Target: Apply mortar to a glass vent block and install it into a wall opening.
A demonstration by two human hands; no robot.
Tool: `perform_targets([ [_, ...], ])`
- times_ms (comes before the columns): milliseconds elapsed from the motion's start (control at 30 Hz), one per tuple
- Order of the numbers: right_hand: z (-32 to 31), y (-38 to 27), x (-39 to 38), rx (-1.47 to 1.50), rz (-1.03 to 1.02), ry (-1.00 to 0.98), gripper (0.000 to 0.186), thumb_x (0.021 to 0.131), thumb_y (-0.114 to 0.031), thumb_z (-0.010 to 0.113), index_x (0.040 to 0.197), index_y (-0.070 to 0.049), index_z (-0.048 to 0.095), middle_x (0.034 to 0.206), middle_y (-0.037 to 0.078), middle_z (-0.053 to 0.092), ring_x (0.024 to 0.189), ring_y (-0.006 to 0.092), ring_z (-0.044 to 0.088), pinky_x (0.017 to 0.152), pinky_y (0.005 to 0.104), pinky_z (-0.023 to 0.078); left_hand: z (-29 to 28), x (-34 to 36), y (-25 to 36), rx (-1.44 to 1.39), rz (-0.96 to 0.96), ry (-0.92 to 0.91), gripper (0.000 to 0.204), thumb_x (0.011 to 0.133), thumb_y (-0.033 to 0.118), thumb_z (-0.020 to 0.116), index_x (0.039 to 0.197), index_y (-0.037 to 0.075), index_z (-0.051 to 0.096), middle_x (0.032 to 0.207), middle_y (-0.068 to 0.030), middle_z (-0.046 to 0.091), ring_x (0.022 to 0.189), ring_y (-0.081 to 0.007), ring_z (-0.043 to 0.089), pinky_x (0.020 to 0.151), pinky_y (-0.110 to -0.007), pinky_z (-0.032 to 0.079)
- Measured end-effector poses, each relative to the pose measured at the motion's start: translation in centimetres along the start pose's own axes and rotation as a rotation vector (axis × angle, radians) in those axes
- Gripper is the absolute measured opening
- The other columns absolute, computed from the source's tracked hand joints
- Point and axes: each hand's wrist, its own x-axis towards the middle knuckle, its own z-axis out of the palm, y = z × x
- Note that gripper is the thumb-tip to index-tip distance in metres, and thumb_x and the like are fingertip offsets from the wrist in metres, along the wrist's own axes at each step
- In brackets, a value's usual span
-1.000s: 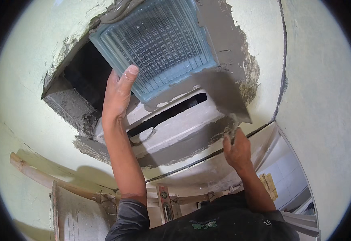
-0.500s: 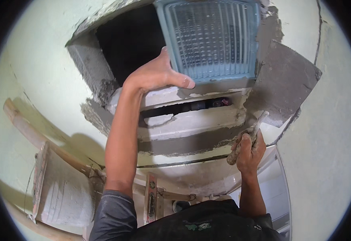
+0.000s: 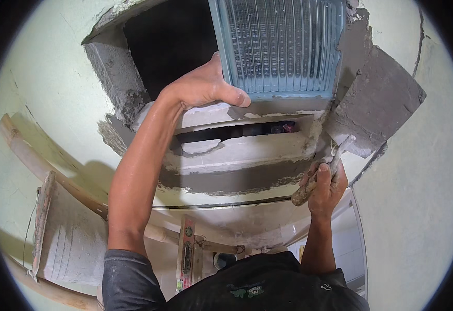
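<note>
A ribbed pale blue glass block (image 3: 281, 46) stands in a rough opening in the wall (image 3: 60, 78), at the opening's right side. My left hand (image 3: 206, 85) grips its lower left corner, thumb laid along the bottom edge. To the block's left the opening (image 3: 169, 41) is dark and open. My right hand (image 3: 324, 184) is lower right, closed around the mortar-caked handle of a trowel (image 3: 317, 179), whose metal end points up toward the grey mortar (image 3: 377, 98) right of the block.
Below the block runs a white ledge (image 3: 237, 155) with a dark slot. A wooden pole (image 3: 45, 166) and a board (image 3: 71, 233) lean at lower left. A spirit level (image 3: 186, 254) sits below, near my chest.
My view has swung so the block now sits higher and more upright. My left hand has shifted to grip its lower left corner. My right hand has risen with the trowel.
</note>
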Motion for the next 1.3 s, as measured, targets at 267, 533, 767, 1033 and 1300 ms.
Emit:
perform_targets([
  [267,0.3,0.2,-0.6,0.031,-0.022,0.041,0.018,0.096,-0.016,0.051,0.094,0.003,0.051,0.071,0.007,0.057,0.056,0.011,0.055,0.05,0.0267,0.044,0.1,-0.6,0.0,-0.044,0.011,-0.01,0.124,0.055,0.038,0.086,0.147,-0.008,0.017,0.143,-0.0277,0.035,0.137,-0.036,0.032,0.116,-0.041,0.025],
  [533,2.1,5.7,-5.6,-0.571,-0.182,-0.271,0.022,0.087,-0.016,0.062,0.091,0.001,0.05,0.072,0.021,0.058,0.062,0.0419,0.059,0.055,0.0463,0.048,0.5,-0.2,0.0,-0.327,0.008,0.089,0.123,0.07,0.066,0.075,0.15,-0.006,0.015,0.147,-0.0242,0.032,0.138,-0.0335,0.032,0.117,-0.042,0.023],
  [767,2.8,6.7,-5.6,-0.688,-0.096,-0.298,0.028,0.085,-0.018,0.067,0.09,0.001,0.046,0.076,0.024,0.056,0.066,0.0457,0.058,0.058,0.0511,0.049,0.8,-0.1,-0.2,-0.274,-0.053,0.125,0.114,0.068,0.071,0.072,0.145,-0.003,0.033,0.146,-0.0178,0.04,0.137,-0.0313,0.036,0.115,-0.047,0.026],
  [1033,1.1,6.0,-5.1,-0.671,-0.078,-0.211,0.027,0.085,-0.016,0.067,0.089,0.001,0.046,0.076,0.024,0.056,0.067,0.0455,0.059,0.058,0.0508,0.048,0.7,-0.4,0.0,-0.27,-0.077,0.173,0.107,0.066,0.062,0.077,0.141,-0.004,0.04,0.14,-0.0183,0.047,0.13,-0.0303,0.044,0.111,-0.046,0.031],
  [1300,-1.1,5.6,-4.4,-0.652,-0.091,-0.068,0.02,0.087,-0.012,0.063,0.09,0.003,0.05,0.071,0.025,0.059,0.064,0.0463,0.059,0.057,0.0509,0.047,0.6,-0.7,0.0,-0.264,-0.098,0.163,0.103,0.068,0.061,0.076,0.139,-0.006,0.042,0.14,-0.0187,0.048,0.131,-0.0306,0.043,0.111,-0.047,0.03],
])
